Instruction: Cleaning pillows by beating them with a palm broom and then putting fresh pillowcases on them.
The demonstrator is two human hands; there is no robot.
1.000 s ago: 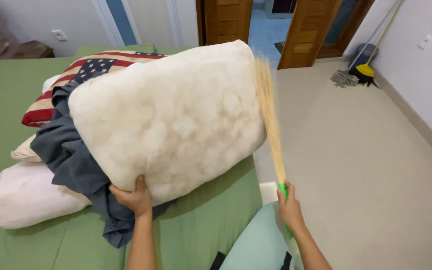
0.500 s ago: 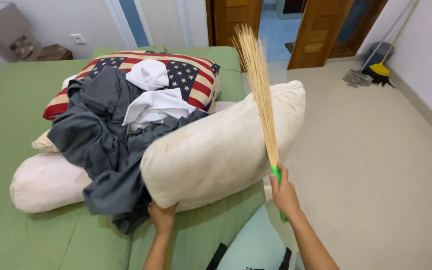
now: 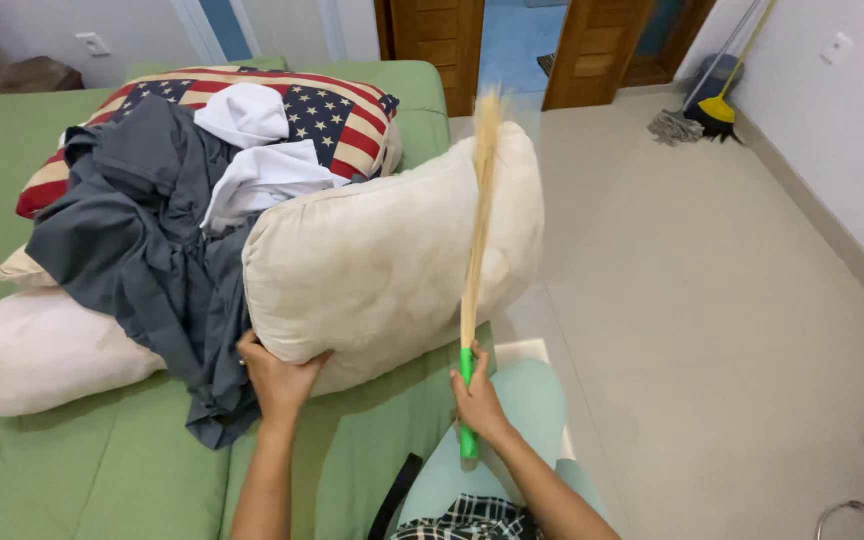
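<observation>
Left hand (image 3: 277, 378) at 6 o'clock of the cream pillow (image 3: 392, 255), fingers curled up under its lower edge, gripping it and propping it on its side atop the green bed (image 3: 102, 470). Right hand (image 3: 479, 398) closed in a fist around the green handle (image 3: 466, 405) of a straw whisk broom (image 3: 479, 215); the bristles stand nearly upright and lie against the pillow's right face, tips blurred at about 12 o'clock. Pillow sits centre frame, leaning on a heap of dark grey cloth (image 3: 147, 250) and white garments (image 3: 257, 150) at its 9 to 10 o'clock. Flag-patterned pillow (image 3: 342, 105) behind the heap; pale bolster (image 3: 42, 350) at 8 o'clock. Mop and yellow broom (image 3: 697, 110) against the far wall, 2 o'clock, well apart.
</observation>
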